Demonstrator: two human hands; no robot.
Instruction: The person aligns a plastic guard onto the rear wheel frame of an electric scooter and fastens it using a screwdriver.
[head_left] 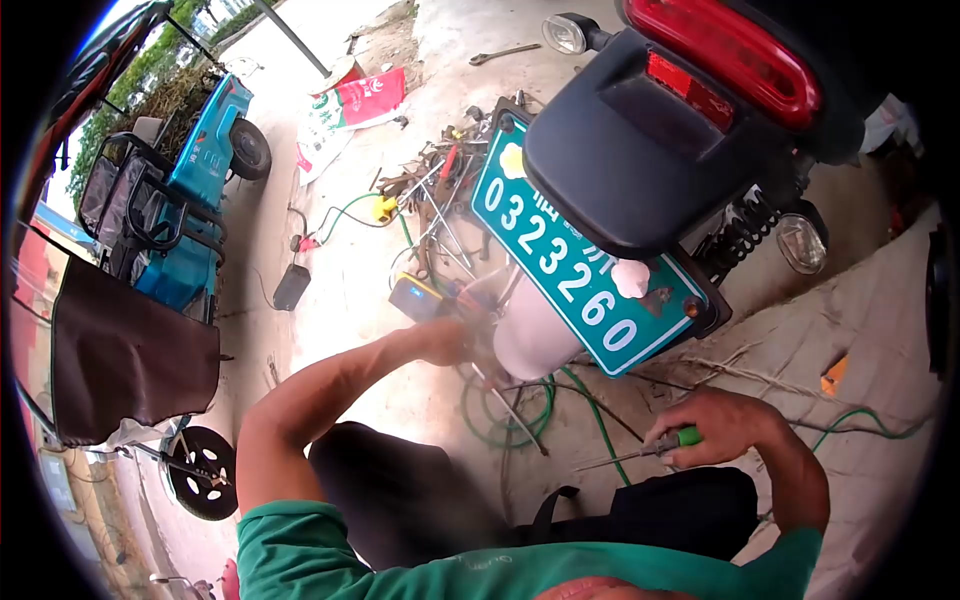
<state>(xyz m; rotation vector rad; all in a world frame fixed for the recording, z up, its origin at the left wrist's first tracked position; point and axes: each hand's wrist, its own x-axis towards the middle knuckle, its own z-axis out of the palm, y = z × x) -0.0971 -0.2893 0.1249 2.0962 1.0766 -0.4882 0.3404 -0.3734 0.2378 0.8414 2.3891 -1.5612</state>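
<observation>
My right hand (708,425) is wrapped round the green handle of a screwdriver (610,460), whose shaft points left above my knee. My left hand (448,342) reaches forward beside a pale rounded object (535,330) under the green licence plate (575,265). Blur hides its fingers and anything in them. Just beyond that hand lies a yellow and black device with a small lit display (415,297). The plate hangs tilted below the black rear fender (620,150) of a scooter.
Loose tools (440,190) are heaped on the ground ahead, with a wrench (505,54) farther off. Green hose (595,400) and cables cross the floor. A black box (291,287) lies to the left, near a blue three-wheeled vehicle (205,140).
</observation>
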